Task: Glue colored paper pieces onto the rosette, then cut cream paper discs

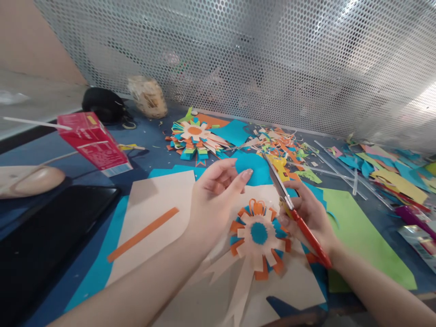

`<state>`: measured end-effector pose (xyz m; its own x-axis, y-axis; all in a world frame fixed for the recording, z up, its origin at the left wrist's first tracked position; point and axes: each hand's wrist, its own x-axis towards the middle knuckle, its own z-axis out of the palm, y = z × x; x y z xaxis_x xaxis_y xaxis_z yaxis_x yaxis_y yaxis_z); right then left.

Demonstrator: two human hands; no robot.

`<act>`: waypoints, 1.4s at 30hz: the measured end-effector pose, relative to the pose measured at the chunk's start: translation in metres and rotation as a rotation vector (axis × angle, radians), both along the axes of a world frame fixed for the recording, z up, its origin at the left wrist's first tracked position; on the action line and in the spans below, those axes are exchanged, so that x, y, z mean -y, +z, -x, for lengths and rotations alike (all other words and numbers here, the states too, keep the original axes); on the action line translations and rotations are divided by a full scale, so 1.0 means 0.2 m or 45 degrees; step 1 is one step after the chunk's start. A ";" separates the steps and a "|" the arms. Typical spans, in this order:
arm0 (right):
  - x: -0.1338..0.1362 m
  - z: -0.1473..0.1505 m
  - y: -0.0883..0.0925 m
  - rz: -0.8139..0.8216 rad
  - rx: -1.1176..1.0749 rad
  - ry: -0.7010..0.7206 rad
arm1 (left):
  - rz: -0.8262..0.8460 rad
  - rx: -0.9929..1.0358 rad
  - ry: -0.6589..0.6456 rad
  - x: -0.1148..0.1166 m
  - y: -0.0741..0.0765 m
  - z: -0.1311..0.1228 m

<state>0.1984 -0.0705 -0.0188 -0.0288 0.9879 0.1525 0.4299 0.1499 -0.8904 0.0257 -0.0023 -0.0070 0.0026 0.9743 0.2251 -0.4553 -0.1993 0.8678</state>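
Observation:
A rounded piece of blue paper is pinched between the thumb and fingers of my left hand. My right hand grips a pair of scissors with red handles, its blades pointing up and left beside the blue paper. Below both hands lies a paper rosette with peach and orange tabs, a blue centre and peach ribbon tails. It rests on peach paper sheets. An orange paper strip lies on the peach sheet to the left.
Another rosette sits behind, next to a heap of paper scraps. A red drink carton with a straw, a mouse and a black phone-like slab stand left. Green paper and clear sticks lie right, before a perforated metal screen.

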 end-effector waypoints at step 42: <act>-0.02 0.05 0.04 -0.006 -0.181 -0.123 | 0.030 -0.457 -0.521 0.07 -0.05 -0.02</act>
